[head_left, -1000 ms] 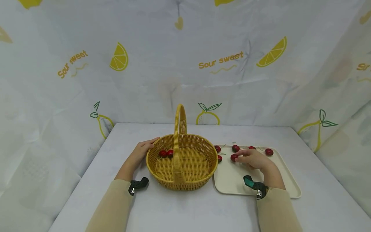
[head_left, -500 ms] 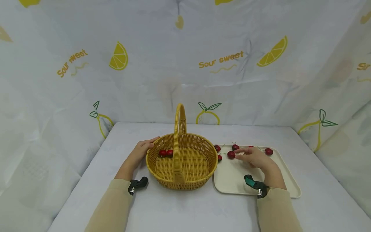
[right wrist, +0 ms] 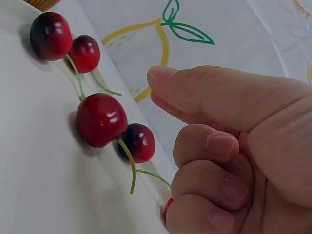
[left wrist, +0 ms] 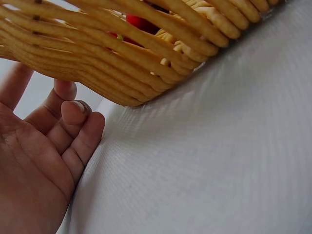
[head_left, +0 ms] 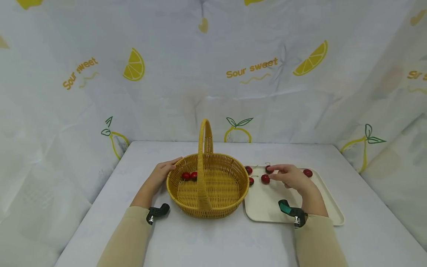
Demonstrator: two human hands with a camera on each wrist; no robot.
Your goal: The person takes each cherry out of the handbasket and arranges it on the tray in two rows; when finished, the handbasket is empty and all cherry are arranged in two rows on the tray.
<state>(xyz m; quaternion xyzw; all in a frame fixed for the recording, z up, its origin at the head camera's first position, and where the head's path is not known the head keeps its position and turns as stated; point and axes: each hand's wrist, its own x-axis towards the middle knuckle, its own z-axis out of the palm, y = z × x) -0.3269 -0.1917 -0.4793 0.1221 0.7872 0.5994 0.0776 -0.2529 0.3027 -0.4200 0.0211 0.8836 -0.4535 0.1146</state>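
My left hand holds the left rim of a yellow wicker basket with an arched handle. In the left wrist view its lower fingers bend loosely beneath the woven side. Two red cherries lie inside the basket. Over the cream tray my right hand hovers, thumb and index finger reaching left, the other fingers curled, nothing between them. Just left of its fingertips sits a red cherry with a green stem, close to a darker cherry. The right hand partly covers the tray's back edge.
Two stemmed cherries sit at the tray's left side, beside the basket. Another cherry lies at the back right of the tray. A white cloth covers the table, and a lemon-printed curtain hangs behind.
My right hand held the front cherry a second ago. The cherry shifted a little left and back, then the fingers let go and rose off it. The left hand stays on the basket.
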